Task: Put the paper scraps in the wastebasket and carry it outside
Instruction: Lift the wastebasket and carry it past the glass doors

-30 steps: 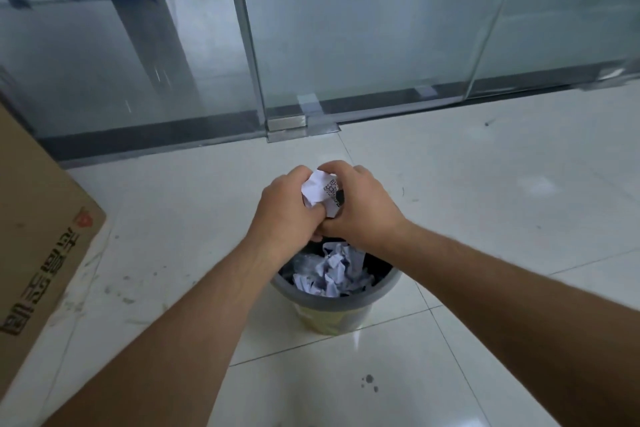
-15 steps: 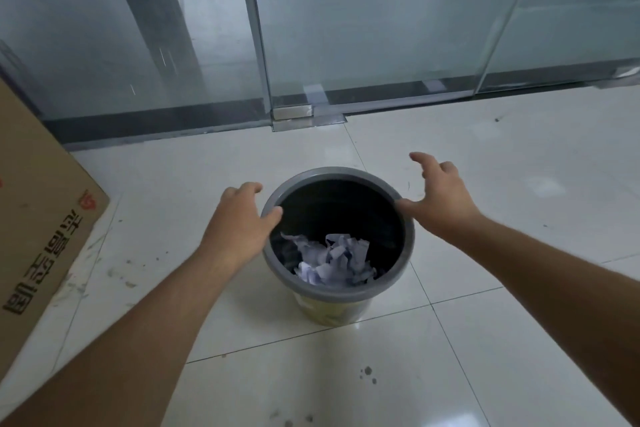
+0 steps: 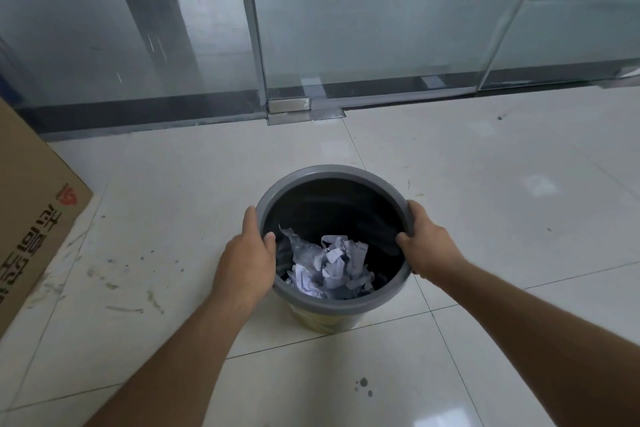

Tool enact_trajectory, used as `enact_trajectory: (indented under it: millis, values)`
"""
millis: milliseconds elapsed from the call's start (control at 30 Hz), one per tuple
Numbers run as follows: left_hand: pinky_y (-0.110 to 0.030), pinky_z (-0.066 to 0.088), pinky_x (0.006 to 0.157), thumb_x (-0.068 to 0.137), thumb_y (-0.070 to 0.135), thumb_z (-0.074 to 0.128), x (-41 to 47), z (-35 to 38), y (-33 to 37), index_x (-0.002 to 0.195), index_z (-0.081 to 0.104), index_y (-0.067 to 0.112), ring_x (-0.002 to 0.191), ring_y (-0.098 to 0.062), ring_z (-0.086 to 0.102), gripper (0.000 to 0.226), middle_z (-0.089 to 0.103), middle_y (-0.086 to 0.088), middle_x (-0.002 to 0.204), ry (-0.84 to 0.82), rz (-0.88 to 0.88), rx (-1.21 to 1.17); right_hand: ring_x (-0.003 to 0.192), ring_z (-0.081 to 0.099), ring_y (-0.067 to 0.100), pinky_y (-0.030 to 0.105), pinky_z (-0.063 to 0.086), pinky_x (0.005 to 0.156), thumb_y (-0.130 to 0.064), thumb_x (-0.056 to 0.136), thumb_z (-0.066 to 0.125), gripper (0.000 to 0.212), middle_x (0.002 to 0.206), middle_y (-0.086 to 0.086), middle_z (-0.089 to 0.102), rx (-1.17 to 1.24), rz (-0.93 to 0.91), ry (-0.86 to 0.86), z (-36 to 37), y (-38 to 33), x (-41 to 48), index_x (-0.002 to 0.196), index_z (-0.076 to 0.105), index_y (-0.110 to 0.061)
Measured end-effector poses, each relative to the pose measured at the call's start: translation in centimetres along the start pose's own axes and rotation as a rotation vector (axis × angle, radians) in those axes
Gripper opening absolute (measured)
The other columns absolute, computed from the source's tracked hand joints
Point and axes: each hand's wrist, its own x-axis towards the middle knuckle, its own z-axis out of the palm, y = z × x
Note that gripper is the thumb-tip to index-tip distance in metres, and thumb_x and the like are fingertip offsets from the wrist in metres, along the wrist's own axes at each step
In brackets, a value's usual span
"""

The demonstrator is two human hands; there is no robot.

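Observation:
A round wastebasket with a grey rim (image 3: 330,170) and a dark inside stands on the pale tiled floor in front of me. Crumpled white paper scraps (image 3: 332,265) lie at its bottom. My left hand (image 3: 247,258) grips the left side of the rim, thumb inside and fingers outside. My right hand (image 3: 427,241) grips the right side of the rim the same way. The basket's yellowish lower wall (image 3: 323,322) shows below the rim.
A glass wall with a glass door (image 3: 363,21) runs across the back, with a metal floor hinge (image 3: 289,109) at its base. A large cardboard box (image 3: 33,218) stands at the left. Small dark spots (image 3: 363,385) mark the floor near me.
One second ago both hands held a crumpled paper above the basket. The paper dropped in, the hands spread apart, and now both have closed on the rim.

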Motion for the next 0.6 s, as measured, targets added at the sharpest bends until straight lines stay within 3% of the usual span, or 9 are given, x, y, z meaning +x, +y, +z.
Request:
enact_trajectory:
  millis: [100,233,300,400,467,600]
  values:
    - [-0.042,0.058,0.057,0.102,0.026,0.036,0.1,0.7,-0.2,0.15,0.021,0.03,0.064,-0.027,0.062,0.05,0.064,-0.012,0.079,0.04,-0.037,-0.09,0.082,0.06,0.032,0.043,0.056,0.076,-0.013,0.089,0.042,0.053,0.096,0.014,0.059,0.064,0.014,0.034,0.4,0.0,0.1,0.138,0.031,-0.029]
    - [-0.021,0.036,0.044,0.103,0.022,0.038,-1.6,-0.4,0.2,0.154,0.022,0.025,0.052,-0.014,0.05,0.053,0.054,-0.003,0.066,0.048,-0.046,-0.127,0.08,0.06,0.028,0.036,0.052,0.072,-0.012,0.09,0.041,0.054,0.095,0.01,0.06,0.105,0.021,0.026,-0.1,-0.8,-1.1,0.139,0.031,-0.031]
    - [-0.024,0.04,0.047,0.103,0.022,0.039,-3.1,-2.4,0.8,0.154,0.023,0.025,0.057,-0.016,0.054,0.053,0.057,-0.005,0.07,0.044,-0.072,-0.134,0.077,0.06,0.026,0.034,0.05,0.071,-0.011,0.09,0.04,0.055,0.093,0.009,0.061,0.103,0.027,0.009,-1.0,-2.0,-3.0,0.14,0.03,-0.032]
    - [-0.043,0.056,0.062,0.102,0.023,0.04,-4.9,-7.3,2.6,0.153,0.025,0.026,0.069,-0.026,0.064,0.053,0.066,-0.011,0.082,0.039,-0.103,-0.114,0.074,0.061,0.023,0.036,0.053,0.069,-0.012,0.09,0.04,0.054,0.092,0.008,0.063,0.095,0.035,-0.039,-4.4,-5.5,-5.7,0.139,0.031,-0.032]
    - [-0.048,0.06,0.067,0.102,0.024,0.04,-6.1,-11.9,5.1,0.152,0.026,0.027,0.072,-0.028,0.066,0.052,0.068,-0.013,0.085,0.034,-0.115,-0.107,0.077,0.063,0.025,0.04,0.058,0.073,-0.012,0.089,0.039,0.052,0.094,0.009,0.065,0.103,0.032,-0.053,-8.1,-8.8,-7.5,0.136,0.033,-0.033]
    - [-0.039,0.054,0.058,0.102,0.022,0.04,-7.9,-23.8,12.8,0.152,0.027,0.028,0.068,-0.021,0.063,0.052,0.067,-0.01,0.086,0.04,-0.146,-0.137,0.079,0.062,0.029,0.036,0.054,0.072,-0.011,0.087,0.041,0.049,0.093,0.01,0.065,0.115,-0.01,-0.065,-18.5,-18.1,-10.6,0.132,0.038,-0.032]
